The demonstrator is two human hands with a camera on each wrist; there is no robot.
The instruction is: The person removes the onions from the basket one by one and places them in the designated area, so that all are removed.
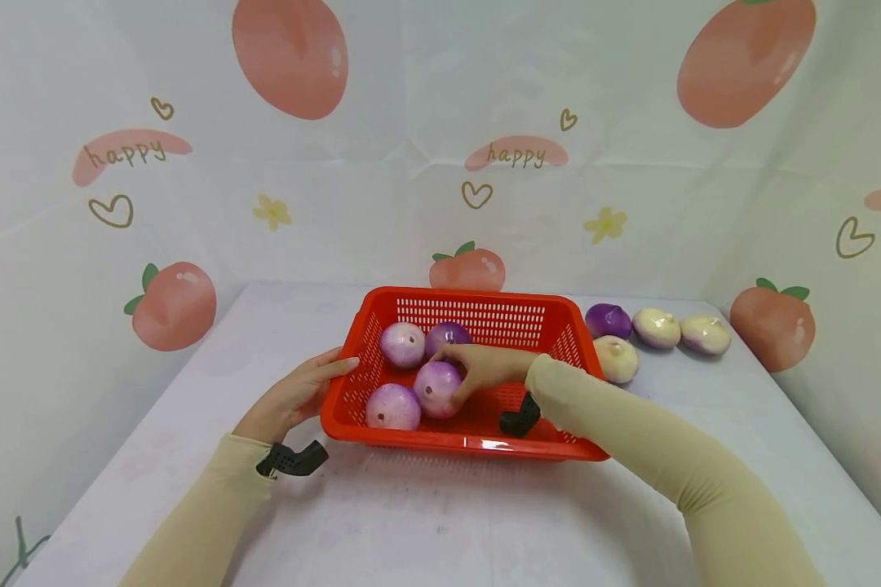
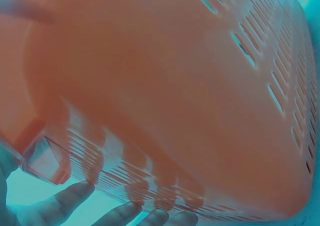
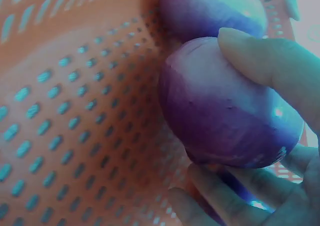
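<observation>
A red plastic basket (image 1: 455,444) with slotted walls stands on the table, holding several round purple onions. My left hand (image 1: 297,391) grips its left rim, thumb over the edge; in the left wrist view the fingers (image 2: 120,213) lie against the outside of the slotted wall. Inside the basket, my right hand (image 1: 484,367) holds a purple onion (image 1: 438,390) between thumb and fingers. In the right wrist view this onion (image 3: 225,105) sits in the grip, with another onion (image 3: 215,10) just beyond it. Around the held one lie a front-left onion (image 1: 393,407), a paler onion (image 1: 403,344) and a darker onion (image 1: 448,335).
Outside the basket's right side lie a dark purple onion (image 1: 608,321) and several pale ones, among them a whitish onion (image 1: 617,359) right by the basket wall. A printed cloth (image 1: 411,147) hangs behind the white table (image 1: 411,522). Each wrist carries a black mount (image 1: 292,459).
</observation>
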